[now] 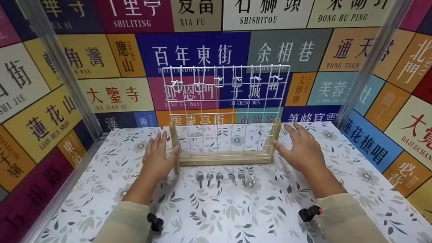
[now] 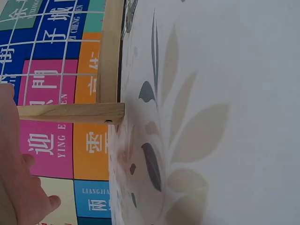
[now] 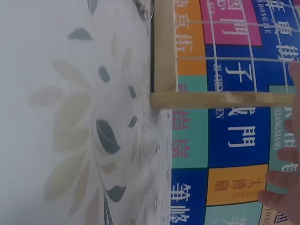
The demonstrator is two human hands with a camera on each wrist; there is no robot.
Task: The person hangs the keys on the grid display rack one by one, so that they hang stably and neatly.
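Note:
A white wire grid rack (image 1: 224,100) stands upright on a wooden base (image 1: 224,161) in the head view. Several white hooks (image 1: 237,80) hang along its top. My left hand (image 1: 158,156) is at the rack's left side, fingers extended, its thumb at the left wooden post (image 2: 70,112). On the opposite side is my right hand (image 1: 303,150), fingers spread, its thumb close to the right wooden post (image 3: 225,99); whether it touches I cannot tell. Several small keys (image 1: 199,177) with rings lie in a row before the base. Neither hand holds anything.
A white tablecloth (image 1: 216,216) with a leaf pattern covers the table. Behind it rises a wall of coloured signs (image 1: 192,50) with Chinese characters. Clear upright strips stand at the left corner (image 1: 64,64) and right corner (image 1: 371,60).

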